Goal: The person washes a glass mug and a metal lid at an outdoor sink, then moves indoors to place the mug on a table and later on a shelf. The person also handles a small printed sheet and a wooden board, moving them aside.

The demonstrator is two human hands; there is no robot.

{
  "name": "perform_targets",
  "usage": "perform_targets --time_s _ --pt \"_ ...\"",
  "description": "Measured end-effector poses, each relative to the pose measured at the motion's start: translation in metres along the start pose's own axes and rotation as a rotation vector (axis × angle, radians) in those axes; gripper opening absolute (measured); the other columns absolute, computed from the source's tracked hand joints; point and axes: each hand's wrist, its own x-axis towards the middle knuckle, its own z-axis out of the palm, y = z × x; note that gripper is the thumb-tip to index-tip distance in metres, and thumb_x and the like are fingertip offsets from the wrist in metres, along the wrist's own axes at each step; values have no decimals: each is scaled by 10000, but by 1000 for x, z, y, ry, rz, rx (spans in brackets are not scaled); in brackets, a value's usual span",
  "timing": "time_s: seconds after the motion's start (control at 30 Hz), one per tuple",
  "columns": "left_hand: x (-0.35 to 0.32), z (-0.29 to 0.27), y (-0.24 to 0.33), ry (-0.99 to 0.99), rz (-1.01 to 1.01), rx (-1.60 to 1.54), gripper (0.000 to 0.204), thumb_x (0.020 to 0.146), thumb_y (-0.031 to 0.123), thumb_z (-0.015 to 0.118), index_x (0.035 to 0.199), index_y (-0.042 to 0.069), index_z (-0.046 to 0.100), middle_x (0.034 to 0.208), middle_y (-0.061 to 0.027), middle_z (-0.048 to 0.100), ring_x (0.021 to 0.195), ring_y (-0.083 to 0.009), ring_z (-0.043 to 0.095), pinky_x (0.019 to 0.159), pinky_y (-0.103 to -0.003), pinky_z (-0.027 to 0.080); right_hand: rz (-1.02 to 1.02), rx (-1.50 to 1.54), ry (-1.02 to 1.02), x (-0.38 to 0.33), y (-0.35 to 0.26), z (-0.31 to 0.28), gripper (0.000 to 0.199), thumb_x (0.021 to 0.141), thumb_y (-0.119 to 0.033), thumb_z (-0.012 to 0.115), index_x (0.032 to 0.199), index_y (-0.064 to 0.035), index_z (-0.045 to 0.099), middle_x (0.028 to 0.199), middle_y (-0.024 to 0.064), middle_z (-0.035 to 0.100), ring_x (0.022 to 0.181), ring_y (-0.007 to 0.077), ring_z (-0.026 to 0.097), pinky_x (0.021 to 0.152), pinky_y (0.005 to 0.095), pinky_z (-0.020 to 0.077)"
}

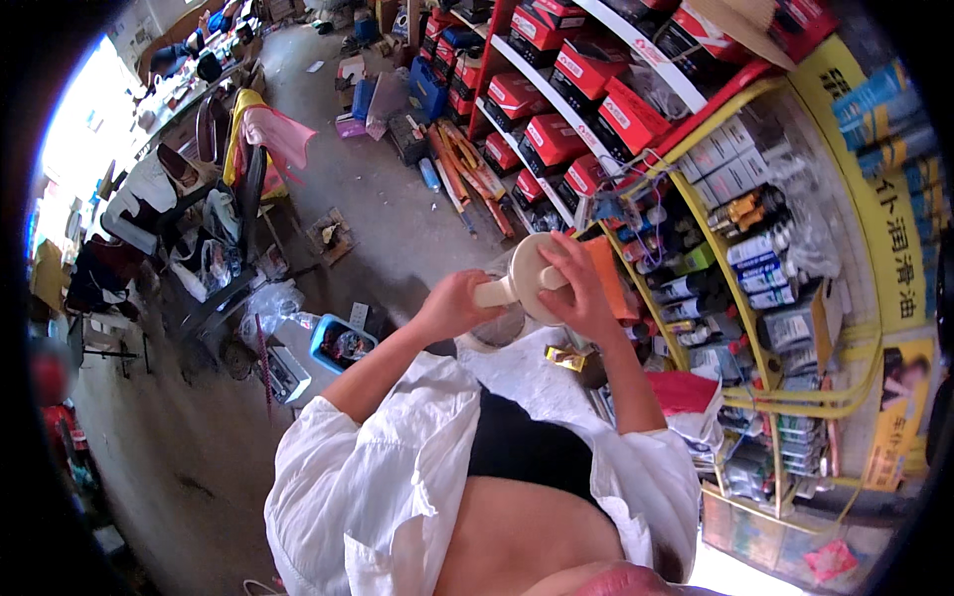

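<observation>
In front of my chest I hold a see-through jug (494, 332) with cream plastic parts. My left hand (453, 307) is closed round its short cream handle (493, 293). A round cream lid (528, 286) with a raised knob faces up at the top, tilted. My right hand (586, 294) grips the lid's right side, thumb and fingers around the knob. Whether the lid sits fully on the jug I cannot tell. The jug's lower body is partly hidden by the hands and lid. Below it lies a white surface (517, 372) with a small yellow packet (565, 359).
At right stand yellow-framed shelves (730, 248) with bottles and cans, close to my right arm. Red boxes (632, 116) fill the racks beyond. To my left are a blue bin (343, 344), a grey metal box (285, 375) and a cluttered chair (214, 233). Orange bars (465, 179) lie on the floor ahead.
</observation>
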Motion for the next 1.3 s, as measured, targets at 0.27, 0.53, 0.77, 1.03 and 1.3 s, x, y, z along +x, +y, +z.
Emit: perform_targets --time_s 0.27,0.53,0.77,1.03,1.3 --pt "110 -84 -50 114 -64 -117 299 605 205 737 826 24 648 786 -148 621 734 -299 610 666 -372 475 -10 76 -167 163 52 3 470 778 -279 622 1184 -57 539 1328 162 409 1236 320 367 1024 401 289" --pt "180 -165 -94 154 -213 19 330 626 214 743 869 14 645 834 -162 623 787 -304 611 711 -370 477 -63 113 -330 302 95 34 501 774 -295 620 1204 -56 530 1310 162 439 1195 311 436 1001 384 330" --pt "244 -220 -143 385 -266 -140 276 617 205 752 787 21 636 724 -147 625 674 -256 620 626 -352 475 -151 307 -291 419 137 92 415 801 -222 468 1170 -32 463 1291 218 411 1243 350 363 1036 399 274" --pt "346 -324 -166 481 -311 37 331 632 218 760 835 -2 621 759 -120 618 717 -193 601 675 -319 467 -290 383 -293 591 169 110 521 840 -372 544 1270 -86 475 1324 211 386 1234 339 371 1027 386 272" --pt "404 -379 -190 647 -367 137 349 583 292 757 781 30 637 775 -138 607 754 -307 606 665 -381 469 -364 397 -281 692 192 144 465 854 -302 514 1266 -91 474 1324 197 403 1237 349 370 1033 395 262"
